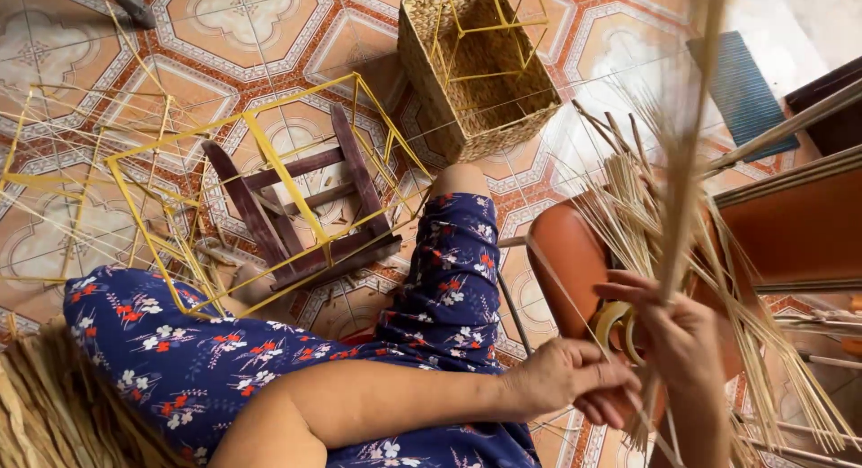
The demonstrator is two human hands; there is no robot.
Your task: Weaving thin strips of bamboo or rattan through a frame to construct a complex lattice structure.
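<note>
My right hand point(680, 338) is closed around a bundle of pale reed strands point(675, 176) that stands upright and fans out above and below the grip. My left hand point(570, 378) reaches across my lap with curled fingers. It pinches the lower end of the same bundle, right beside the right hand. Both hands hover over an orange-brown stool seat point(564, 261), where a yellowish roll of tape point(616, 322) lies just behind my fingers. My legs in blue flowered trousers point(449, 279) stretch out under my left arm.
A woven basket point(489, 109) with a yellow wire frame point(485, 23) in it stands on the patterned tile floor ahead. Left of my knee a larger yellow frame point(269, 163) surrounds an overturned dark wooden stool point(301, 212). Woven straw point(45, 414) lies at bottom left, a blue mat point(741, 91) and wooden furniture point(799, 225) at right.
</note>
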